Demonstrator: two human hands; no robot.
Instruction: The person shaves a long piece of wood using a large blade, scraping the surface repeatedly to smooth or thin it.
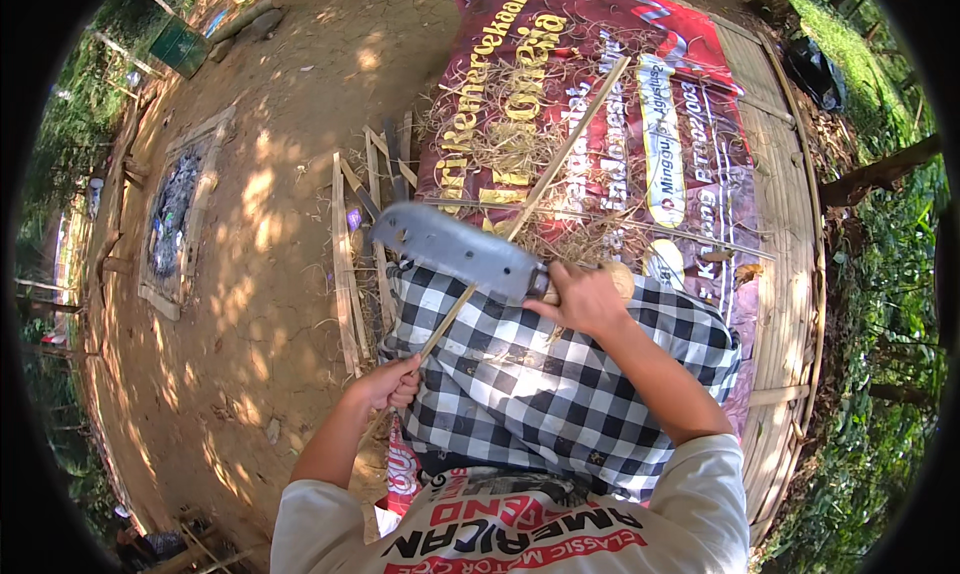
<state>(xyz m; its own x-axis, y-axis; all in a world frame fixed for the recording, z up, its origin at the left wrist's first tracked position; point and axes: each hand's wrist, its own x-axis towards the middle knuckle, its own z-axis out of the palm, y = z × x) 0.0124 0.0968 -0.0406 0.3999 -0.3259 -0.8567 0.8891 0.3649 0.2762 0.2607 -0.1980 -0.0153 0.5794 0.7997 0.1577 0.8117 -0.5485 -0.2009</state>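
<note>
My right hand (585, 299) is closed around the wooden handle of a broad-bladed cleaver (450, 246). Its grey metal blade, pierced with several small holes, points left and lies across a long thin bamboo strip (568, 154). That strip slants from my left hand (393, 382), which is wrapped round its lower part, up to the far right over a banner. Whether the edge bites into the strip cannot be made out. Under both hands, a black-and-white checkered cloth (530, 374) covers my lap. Curly bamboo shavings (500, 139) are scattered beyond the blade.
A red printed banner (690, 124) covers much of a bamboo platform (785, 304). More split bamboo strips (343, 264) lie left of my lap, beside the platform. Bare earth (270, 174) stretches left to a framed ash pit (178, 214). A black plastic bag (815, 74) sits far right.
</note>
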